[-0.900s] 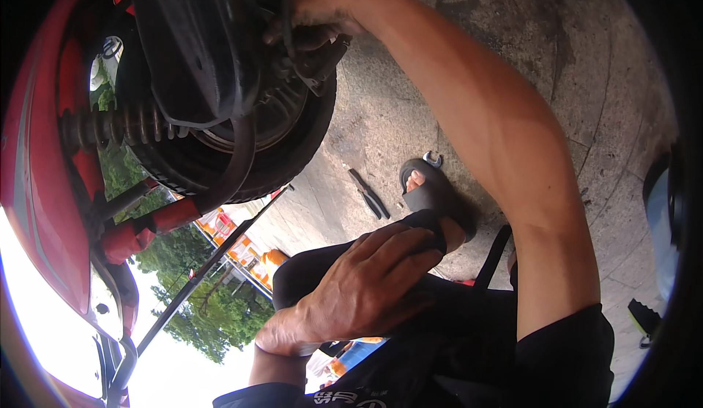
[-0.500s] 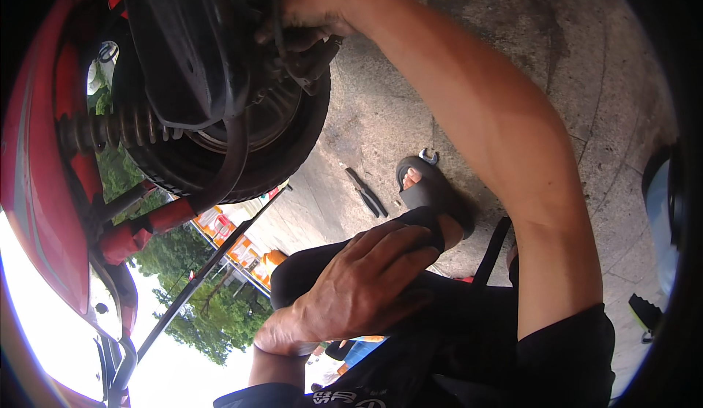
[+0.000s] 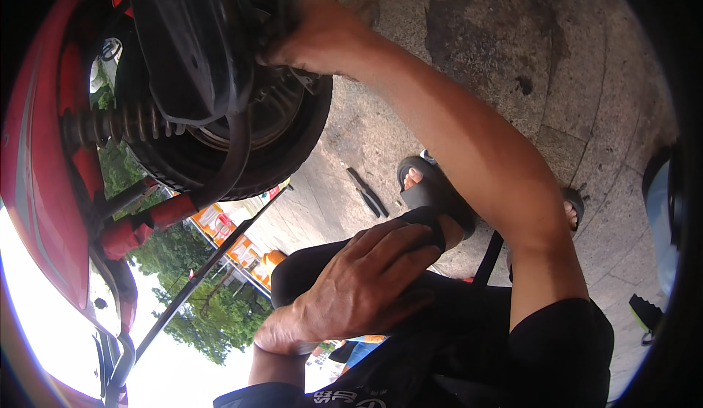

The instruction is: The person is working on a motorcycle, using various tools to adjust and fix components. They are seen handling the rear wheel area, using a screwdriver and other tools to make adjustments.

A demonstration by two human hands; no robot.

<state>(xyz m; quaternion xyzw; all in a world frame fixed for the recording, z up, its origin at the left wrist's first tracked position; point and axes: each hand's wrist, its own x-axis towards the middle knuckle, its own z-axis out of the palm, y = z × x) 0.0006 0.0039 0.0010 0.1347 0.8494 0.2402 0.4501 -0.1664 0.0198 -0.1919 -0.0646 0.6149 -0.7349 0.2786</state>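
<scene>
"What's new?"

"The right hand (image 3: 311, 40) has slid down a bit by the middle of the back wheel (image 3: 287, 155), and its arm dropped too. It hides more of the metal bits there."

"So?"

"The work looks to be at the wheel, but we see less of it."

"Is that hand holding something?"

"I can't tell. Its fingertips are tucked out of sight in the dark."

"And the left hand (image 3: 366, 280)?"

"It lies on the black trouser leg (image 3: 300, 272), fingers loosely bent and a little apart. I see no tool in it."

"Where's the wheel?"

"Up on the left, on the red motorbike (image 3: 44, 144), partly behind a long black cover (image 3: 194, 42), near the coil spring (image 3: 121, 128)."

"Any tools?"

"Pliers (image 3: 366, 192) lie on the ground (image 3: 491, 49) between the wheel and a black sandal (image 3: 436, 192). A wrench (image 3: 428, 157) sits just beside the sandal, and the arm now covers some of it."
</scene>
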